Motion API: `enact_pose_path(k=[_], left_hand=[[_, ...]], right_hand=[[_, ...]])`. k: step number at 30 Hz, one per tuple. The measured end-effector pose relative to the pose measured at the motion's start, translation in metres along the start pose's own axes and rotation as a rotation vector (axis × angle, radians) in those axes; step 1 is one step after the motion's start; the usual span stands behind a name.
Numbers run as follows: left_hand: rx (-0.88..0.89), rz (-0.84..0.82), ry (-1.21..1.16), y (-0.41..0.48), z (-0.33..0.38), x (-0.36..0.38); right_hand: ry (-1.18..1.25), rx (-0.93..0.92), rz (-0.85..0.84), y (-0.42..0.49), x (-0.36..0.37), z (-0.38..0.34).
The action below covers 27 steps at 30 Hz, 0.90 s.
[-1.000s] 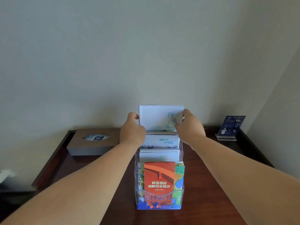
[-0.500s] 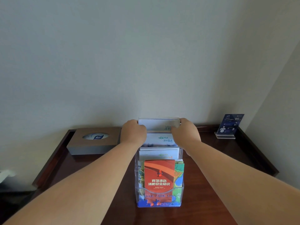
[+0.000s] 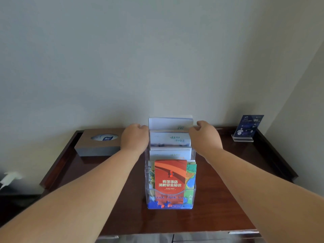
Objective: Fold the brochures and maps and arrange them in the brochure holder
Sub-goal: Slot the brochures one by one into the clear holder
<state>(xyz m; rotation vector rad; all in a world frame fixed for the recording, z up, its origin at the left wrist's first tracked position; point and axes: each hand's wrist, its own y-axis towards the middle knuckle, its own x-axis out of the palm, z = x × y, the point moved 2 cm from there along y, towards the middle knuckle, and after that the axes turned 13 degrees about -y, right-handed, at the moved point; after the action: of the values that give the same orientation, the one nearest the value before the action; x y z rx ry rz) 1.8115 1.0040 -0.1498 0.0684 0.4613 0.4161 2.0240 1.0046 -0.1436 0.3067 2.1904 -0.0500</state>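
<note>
The tabletop (image 3: 228, 199) carries the clear holder (image 3: 146, 190) at its middle, with the front pockets filled. The white brochure (image 3: 168, 124) stands upright in the pocket at the holder's 12 o'clock. The left grip (image 3: 135, 138) sits at the brochure's 9 o'clock edge and the right grip (image 3: 206, 135) at 3 o'clock, both with fingers curled. Whether either pinches the paper cannot be told. To seat it well, both sides likely need even downward pressure, then an outward release without dragging.
</note>
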Motion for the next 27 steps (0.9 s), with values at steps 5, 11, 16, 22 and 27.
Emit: enact_pose_path(k=[5, 11, 16, 22, 27], left_hand=[[-0.163, -0.006, 0.003, -0.024, -0.035, -0.002], [-0.394, -0.065, -0.155, -0.059, -0.072, 0.011], [-0.618, -0.221, -0.369, -0.069, -0.085, 0.030], [-0.592, -0.221, -0.399, -0.061, -0.088, 0.046], [-0.615, -0.285, -0.407, -0.043, -0.084, 0.064]], right_hand=[[-0.004, 0.056, 0.002, -0.015, 0.010, 0.025], [0.142, 0.283, -0.263, -0.034, 0.050, 0.053], [0.299, 0.395, -0.313, -0.045, 0.070, 0.063], [0.377, 0.450, -0.298, -0.040, 0.072, 0.065], [0.404, 0.507, -0.273, -0.019, 0.063, 0.071]])
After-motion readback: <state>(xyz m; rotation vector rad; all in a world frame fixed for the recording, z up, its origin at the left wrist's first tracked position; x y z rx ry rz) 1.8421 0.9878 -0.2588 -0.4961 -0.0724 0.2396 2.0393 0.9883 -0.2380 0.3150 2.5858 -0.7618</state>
